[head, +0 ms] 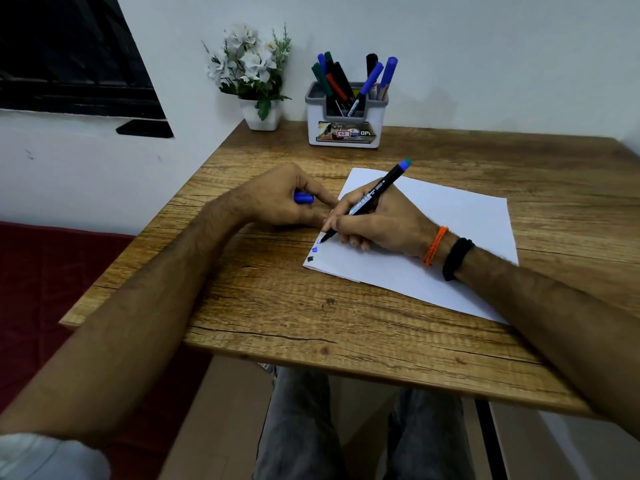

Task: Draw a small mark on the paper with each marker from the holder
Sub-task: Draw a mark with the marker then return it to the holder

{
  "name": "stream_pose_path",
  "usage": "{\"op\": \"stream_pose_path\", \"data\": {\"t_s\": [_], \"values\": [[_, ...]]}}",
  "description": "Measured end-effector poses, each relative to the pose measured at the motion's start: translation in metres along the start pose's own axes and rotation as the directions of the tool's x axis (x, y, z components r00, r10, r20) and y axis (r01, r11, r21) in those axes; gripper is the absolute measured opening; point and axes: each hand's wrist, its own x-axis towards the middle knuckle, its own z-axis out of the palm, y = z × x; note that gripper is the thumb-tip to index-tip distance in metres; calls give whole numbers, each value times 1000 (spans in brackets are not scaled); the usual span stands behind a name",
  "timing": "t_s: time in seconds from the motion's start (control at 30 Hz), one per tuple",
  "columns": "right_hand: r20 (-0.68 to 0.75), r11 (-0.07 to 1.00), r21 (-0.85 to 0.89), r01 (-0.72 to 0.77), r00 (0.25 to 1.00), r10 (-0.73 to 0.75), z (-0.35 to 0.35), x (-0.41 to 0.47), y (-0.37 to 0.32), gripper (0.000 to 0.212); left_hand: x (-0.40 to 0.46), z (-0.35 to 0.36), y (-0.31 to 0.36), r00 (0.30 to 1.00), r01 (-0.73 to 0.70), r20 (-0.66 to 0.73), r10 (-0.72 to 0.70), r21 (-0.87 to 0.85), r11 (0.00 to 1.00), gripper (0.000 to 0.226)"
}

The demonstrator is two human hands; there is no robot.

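holder (346, 128) label "OPE", handwritten "47"

right hand (377, 220) — pinches marker (367, 202), tip on paper (460, 230) | left hand (287, 199) — holds blue cap (304, 197)

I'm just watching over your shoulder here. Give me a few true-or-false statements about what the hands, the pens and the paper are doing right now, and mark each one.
1. The right hand holds a black marker with a blue end, its tip on the white sheet of paper. True.
2. The left hand lies flat and holds nothing. False: its fingers curl round a blue marker cap.
3. The paper already carries a blue mark and a dark mark near its corner. True.
4. The white and grey marker holder stands on the paper. False: it stands on the wooden table, behind the sheet.
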Motion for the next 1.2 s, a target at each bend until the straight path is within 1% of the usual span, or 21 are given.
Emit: {"op": "stream_pose_path", "data": {"t_s": [0.23, 0.33, 0.43, 0.53, 0.8, 0.9, 1.0, 1.1, 1.2], "values": [[-16, 1000, -7, -1, 1000, 0, 0, 0, -1, 11, 0, 0, -1, 1000, 0, 0, 0, -4, 1000, 32], [11, 1000, -7, 4, 1000, -4, -1, 0, -1, 11, 1, 1, -1, 1000, 1, 7, -1, -3, 1000, 32], [-11, 1000, 0, 1, 1000, -1, -1, 1, 0, 11, 1, 1, -3, 1000, 2, 2, -2, 3, 1000, 31], [20, 1000, -2, 7, 1000, -7, -2, 1, 0, 11, 1, 1, -2, 1000, 7, 10, -7, -2, 1000, 33], [5, 1000, 10, -6, 1000, 6, -2, 2, 2, 11, 0, 0, 0, 1000, 3, 7, -3, -19, 1000, 30], [35, 1000, 6, -1, 999, 1, -2, 2, 1, 11, 0, 0, 0, 1000, 11, 10, -11, -16, 1000, 29], [20, 1000, 5, -4, 1000, 4, -2, 2, 1, 11, 0, 0, 0, 1000, 18, 14, -18, -19, 1000, 30], [49, 1000, 3, -3, 999, 3, -2, 2, 1, 11, 0, 0, 0, 1000, 13, 13, -12, -13, 1000, 29], [24, 1000, 11, -14, 1000, 13, -3, 2, 1, 11, 0, 0, 0, 1000, 22, 20, -22, 0, 1000, 31]]}}
